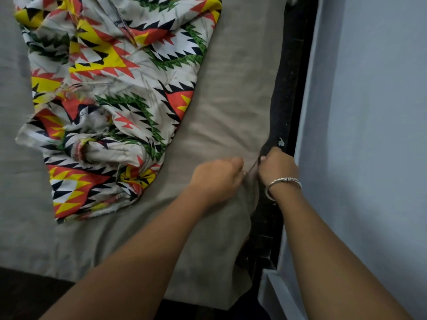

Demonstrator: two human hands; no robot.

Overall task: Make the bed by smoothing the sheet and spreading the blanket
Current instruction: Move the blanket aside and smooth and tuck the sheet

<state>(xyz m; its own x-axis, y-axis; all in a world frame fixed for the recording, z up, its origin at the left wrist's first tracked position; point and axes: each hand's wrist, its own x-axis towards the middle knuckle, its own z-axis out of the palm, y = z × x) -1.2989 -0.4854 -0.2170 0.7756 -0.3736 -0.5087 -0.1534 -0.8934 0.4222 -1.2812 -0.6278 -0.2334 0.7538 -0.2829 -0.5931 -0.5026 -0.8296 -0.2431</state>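
A grey-beige sheet (233,93) covers the bed. A crumpled blanket (111,93) with a red, yellow, green and black zigzag pattern lies bunched on the left half of it. My left hand (217,179) and my right hand (277,168) are close together at the sheet's right edge, both closed on a pinch of the sheet where it meets the dark frame. A silver bracelet (284,183) circles my right wrist.
A dark bed frame (286,88) runs along the bed's right side, tight against a pale blue wall (369,112). The bed's near edge drops to a dark floor (27,294) at the lower left.
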